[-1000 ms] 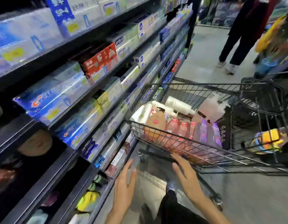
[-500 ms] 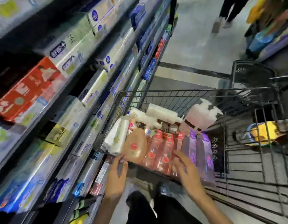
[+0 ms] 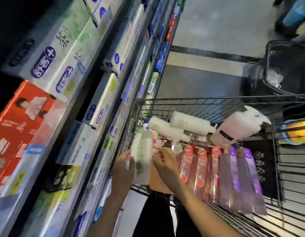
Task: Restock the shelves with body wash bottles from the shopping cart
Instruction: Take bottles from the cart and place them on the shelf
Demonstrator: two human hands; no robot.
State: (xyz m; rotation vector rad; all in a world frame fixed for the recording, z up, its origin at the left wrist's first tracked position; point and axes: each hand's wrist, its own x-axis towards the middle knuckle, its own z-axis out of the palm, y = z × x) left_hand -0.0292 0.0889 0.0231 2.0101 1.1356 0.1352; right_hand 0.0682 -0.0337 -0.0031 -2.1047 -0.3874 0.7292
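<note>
On the far left, the shelves [image 3: 104, 93] run up the frame, stacked with boxed goods: a red carton [image 3: 20, 120] printed with figures low on the left, and above it white and pale green toothpaste boxes [image 3: 63, 53] with purple round logos. Just right of the shelf edge, the left hand [image 3: 123, 170] holds a white body wash bottle [image 3: 142, 156] with a green leaf print, its thumb curled round the near side while the fingers behind are hidden. The bottle stands roughly upright at the near left corner of the black wire shopping cart [image 3: 206, 101]. The right hand [image 3: 165, 164] sits against the bottle's other side; blur keeps me from telling whether its bent fingers grip it or only touch it. Beneath this hand lies an orange-brown bottle [image 3: 158, 182]. Deeper in the cart, two white pump bottles [image 3: 175, 127] lie on their sides, and a larger white pump bottle [image 3: 237, 125] leans against the far right. In front of these, a row of red refill pouches [image 3: 198, 170] stands beside purple pouches [image 3: 242, 177]. Beyond the cart at the upper right is a dark basket [image 3: 285, 69] on the grey floor.
</note>
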